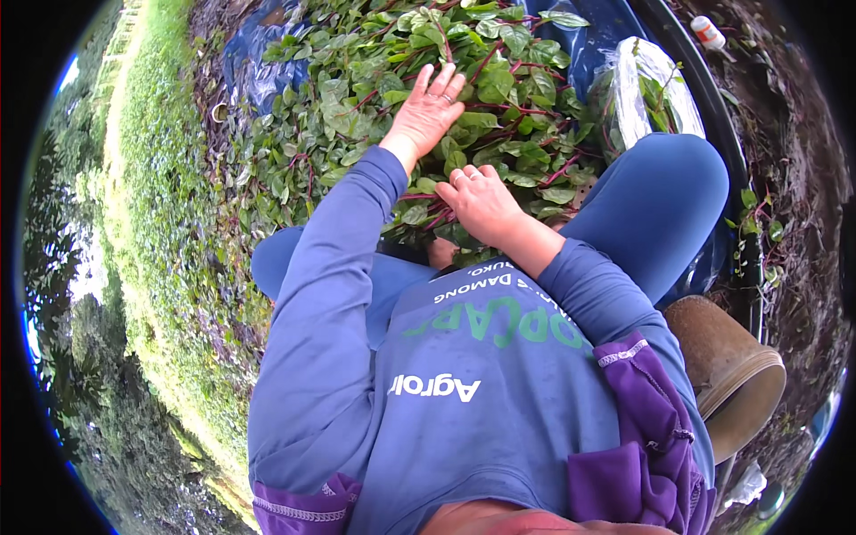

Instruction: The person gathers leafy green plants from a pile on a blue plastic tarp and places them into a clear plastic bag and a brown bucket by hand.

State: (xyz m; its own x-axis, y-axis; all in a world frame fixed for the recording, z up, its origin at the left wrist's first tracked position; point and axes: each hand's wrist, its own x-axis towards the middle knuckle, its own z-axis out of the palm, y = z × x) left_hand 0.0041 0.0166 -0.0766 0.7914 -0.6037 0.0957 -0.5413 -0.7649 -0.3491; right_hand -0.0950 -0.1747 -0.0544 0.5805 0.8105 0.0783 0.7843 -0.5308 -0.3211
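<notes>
A large heap of leafy greens with red stems (495,83), looking like Malabar spinach, lies in front of me. My left hand (428,110) rests palm down on the leaves, fingers apart, with a ring on one finger. Closer to my body, my right hand (485,204) has its fingers curled down over a bunch of red stems (438,215); its fingertips are partly hidden. It also wears rings. Part of a bare foot (443,253) shows below the stems, between my bent legs.
Blue plastic sheeting (264,63) lies under the heap. To the right are a clear plastic bag (632,93) holding greens, a black curved rim (732,127), a white bottle (707,33) on muddy ground, and a tilted brown bucket (722,361). Green plants (160,200) grow on the left.
</notes>
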